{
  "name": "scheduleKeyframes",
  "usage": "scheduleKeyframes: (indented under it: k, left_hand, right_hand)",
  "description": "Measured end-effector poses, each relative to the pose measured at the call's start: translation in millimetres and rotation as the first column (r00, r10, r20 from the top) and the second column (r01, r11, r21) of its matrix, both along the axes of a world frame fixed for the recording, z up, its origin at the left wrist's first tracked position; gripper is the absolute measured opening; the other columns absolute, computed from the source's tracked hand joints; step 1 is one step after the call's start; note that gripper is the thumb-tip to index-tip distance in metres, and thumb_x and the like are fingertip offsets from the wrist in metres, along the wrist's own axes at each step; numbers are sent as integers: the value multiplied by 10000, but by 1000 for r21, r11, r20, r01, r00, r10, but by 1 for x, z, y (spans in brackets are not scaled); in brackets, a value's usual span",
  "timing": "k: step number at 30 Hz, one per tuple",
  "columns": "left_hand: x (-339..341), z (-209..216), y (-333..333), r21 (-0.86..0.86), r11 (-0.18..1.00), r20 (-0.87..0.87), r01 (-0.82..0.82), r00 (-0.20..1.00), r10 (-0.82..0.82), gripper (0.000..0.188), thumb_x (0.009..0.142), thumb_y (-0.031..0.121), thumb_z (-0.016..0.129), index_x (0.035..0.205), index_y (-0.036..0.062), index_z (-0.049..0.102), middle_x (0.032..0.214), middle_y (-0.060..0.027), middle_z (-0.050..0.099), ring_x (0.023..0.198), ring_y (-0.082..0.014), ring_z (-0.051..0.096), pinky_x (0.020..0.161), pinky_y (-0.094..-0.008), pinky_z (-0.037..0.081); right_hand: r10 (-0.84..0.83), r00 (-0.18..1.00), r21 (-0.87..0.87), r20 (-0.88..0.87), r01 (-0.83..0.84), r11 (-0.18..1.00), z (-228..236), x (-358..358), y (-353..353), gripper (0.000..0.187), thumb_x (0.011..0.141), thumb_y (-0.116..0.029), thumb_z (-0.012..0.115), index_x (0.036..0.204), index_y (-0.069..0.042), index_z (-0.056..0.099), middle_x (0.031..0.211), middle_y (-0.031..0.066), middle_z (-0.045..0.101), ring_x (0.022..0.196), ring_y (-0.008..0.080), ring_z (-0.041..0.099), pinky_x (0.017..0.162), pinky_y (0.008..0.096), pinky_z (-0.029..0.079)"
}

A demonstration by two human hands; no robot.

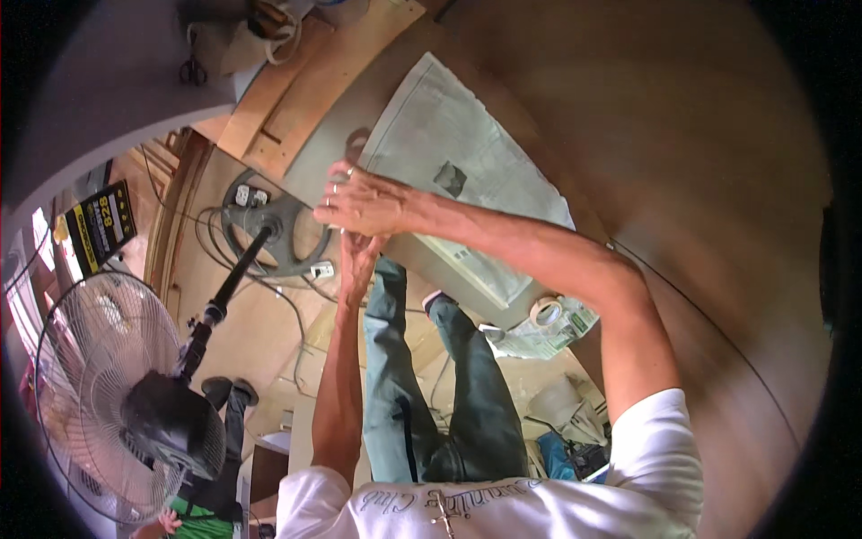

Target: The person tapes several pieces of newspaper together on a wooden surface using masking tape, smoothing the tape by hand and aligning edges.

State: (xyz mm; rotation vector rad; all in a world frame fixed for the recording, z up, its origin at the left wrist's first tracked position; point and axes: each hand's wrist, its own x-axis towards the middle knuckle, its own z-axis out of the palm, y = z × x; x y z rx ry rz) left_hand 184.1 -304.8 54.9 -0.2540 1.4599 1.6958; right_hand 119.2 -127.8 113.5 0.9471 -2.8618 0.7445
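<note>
Brown ring: just beyond your right hand (364, 202), at its fingertips; the ring (351, 144) is too blurred to name, and you cannot tell whether it is gripped.
Hands: brought together, the right above your left hand (359, 256); fingers overlap, so what either one clamps cannot be told.
Paper sheet: the sheet (467, 135) lies flat to the right of your hands, its long axis slanting from far left to near right.
Nearer arm: your right; its forearm (521, 234) crosses over the sheet.
Edges: a tape roll (545, 312) sits past the sheet's near end, on newspaper (530, 341); wooden boards (296, 90) rise far left, fan stand (247, 278) nearer.
Room: widest rightward, over the brown surface (718, 180).
</note>
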Motion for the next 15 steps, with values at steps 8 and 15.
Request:
scheduleKeyframes:
  k: [8,15]
  left_hand:
    - [18,25,3,59,895,121,442,887,-446,577,891,140,773,1402,31,528,1371,-75,606,1265,-178,545,1063,-350,424]
    - [94,18,-12,130,914,-74,384,923,-377,326,917,99,733,1225,29,655,1196,-15,682,1132,-147,597,1022,-326,429]
  right_hand:
    - [-73,997,-28,10,73,997,69,30,36,99,883,-155,611,976,-125,603,824,-22,615,919,142,643,1019,419,406]
    - [-177,981,-172,-75,163,972,156,52,43,32,925,-143,591,946,-131,611,786,-28,644,869,148,653,1033,397,379]
